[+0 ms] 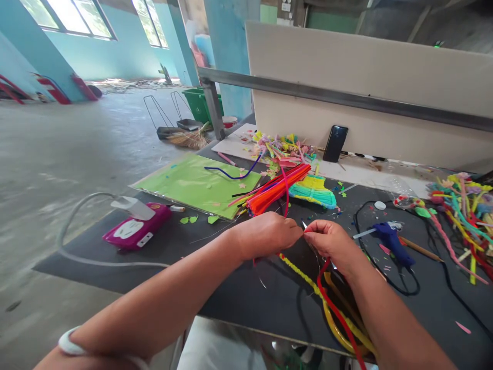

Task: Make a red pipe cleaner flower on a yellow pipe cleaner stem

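Both hands meet over the front middle of the dark table. My left hand (274, 234) is closed, its fingers pinched at the right tip; what it holds is too small to name. My right hand (327, 240) is closed around a red pipe cleaner (334, 303) that hangs down toward the table's front edge. A pointed metal tip shows between the hands. Below them lie a yellow fuzzy strand (302, 275) and a yellow loop (331, 321). Just beyond the hands is a bundle of orange-red pipe cleaners (279, 190), beside a yellow and turquoise piece (314, 192).
A green sheet (200, 182) and a magenta power box (136, 226) with a cable lie left. A phone (335, 144) leans against the board behind. To the right are a blue glue gun (393, 242), its black cord and a heap of colourful pipe cleaners (466, 205).
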A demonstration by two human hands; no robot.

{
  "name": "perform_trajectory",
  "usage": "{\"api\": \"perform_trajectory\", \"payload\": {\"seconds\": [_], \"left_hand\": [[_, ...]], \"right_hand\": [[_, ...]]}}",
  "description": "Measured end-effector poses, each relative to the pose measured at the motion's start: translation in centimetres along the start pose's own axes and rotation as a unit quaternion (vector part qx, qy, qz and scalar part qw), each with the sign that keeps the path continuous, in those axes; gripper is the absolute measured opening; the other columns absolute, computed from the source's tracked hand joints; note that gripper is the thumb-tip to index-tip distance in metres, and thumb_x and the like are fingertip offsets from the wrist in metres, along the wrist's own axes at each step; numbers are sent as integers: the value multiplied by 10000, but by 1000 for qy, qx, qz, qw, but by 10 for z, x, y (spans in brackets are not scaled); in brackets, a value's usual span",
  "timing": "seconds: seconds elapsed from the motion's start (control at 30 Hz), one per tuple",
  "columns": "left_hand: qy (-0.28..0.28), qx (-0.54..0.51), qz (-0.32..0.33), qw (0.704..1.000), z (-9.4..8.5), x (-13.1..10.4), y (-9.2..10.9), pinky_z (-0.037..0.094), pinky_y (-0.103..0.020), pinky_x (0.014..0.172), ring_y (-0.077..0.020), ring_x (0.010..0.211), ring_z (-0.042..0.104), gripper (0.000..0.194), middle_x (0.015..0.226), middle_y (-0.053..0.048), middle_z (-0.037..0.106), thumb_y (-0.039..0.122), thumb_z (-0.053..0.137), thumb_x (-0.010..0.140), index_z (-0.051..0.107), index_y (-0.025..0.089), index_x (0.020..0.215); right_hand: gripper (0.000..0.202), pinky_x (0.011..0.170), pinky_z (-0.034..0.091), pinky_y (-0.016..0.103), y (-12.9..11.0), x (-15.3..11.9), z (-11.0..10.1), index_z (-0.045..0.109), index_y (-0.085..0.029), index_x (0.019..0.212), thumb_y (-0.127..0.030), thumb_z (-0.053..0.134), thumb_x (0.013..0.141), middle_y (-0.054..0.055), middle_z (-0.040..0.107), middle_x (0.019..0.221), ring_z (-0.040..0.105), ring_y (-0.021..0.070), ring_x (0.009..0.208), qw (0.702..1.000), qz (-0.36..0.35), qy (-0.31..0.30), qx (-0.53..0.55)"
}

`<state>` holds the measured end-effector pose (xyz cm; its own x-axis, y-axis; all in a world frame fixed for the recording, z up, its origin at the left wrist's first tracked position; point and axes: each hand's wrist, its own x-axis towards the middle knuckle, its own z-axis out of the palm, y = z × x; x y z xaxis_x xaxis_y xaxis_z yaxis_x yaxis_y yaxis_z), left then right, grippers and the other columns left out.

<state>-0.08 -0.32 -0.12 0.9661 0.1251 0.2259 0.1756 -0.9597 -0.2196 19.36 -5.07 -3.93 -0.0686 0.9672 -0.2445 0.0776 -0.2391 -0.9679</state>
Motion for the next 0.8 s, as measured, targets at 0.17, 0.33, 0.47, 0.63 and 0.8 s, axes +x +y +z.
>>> {"api": "perform_trajectory", "payload": {"seconds": [0.17,0.33,0.47,0.63,0.8], "left_hand": [[-12,2,1,1000,-1,-1,1,389,-248,531,-133,622,571,174,717,-46,596,117,390,894,540,142,809],[-15,-48,-10,999,1,0,1,374,-242,529,-127,601,561,185,702,-43,603,138,394,898,549,140,796],[-4,-200,-99,975,1,3,-3,412,-198,632,-116,692,598,190,749,-36,645,206,431,892,602,150,831],[-64,-450,-245,856,-3,5,-5,422,-155,515,-81,512,587,166,623,14,608,171,437,811,596,146,772],[-146,-571,-275,760,0,9,-1,439,-165,440,-105,451,585,114,527,37,564,95,457,685,556,152,683]], "right_hand": [[297,372,97,193,-5,-2,-2,555,-163,694,-359,761,609,-110,346,453,188,15,372,992,59,-64,87],[316,370,115,195,-4,-1,-4,552,-166,702,-395,754,621,-106,352,467,196,22,375,991,62,-92,69],[169,407,251,204,-2,1,-3,593,-179,729,-322,681,705,-62,470,527,351,61,425,993,-49,-18,-108],[90,652,422,259,-6,-7,-3,632,-194,757,-146,570,802,19,608,767,562,144,734,868,-343,7,-359],[219,670,427,269,-9,-25,8,638,-201,893,-88,453,860,51,625,831,580,159,777,730,-455,-86,-503]]}}
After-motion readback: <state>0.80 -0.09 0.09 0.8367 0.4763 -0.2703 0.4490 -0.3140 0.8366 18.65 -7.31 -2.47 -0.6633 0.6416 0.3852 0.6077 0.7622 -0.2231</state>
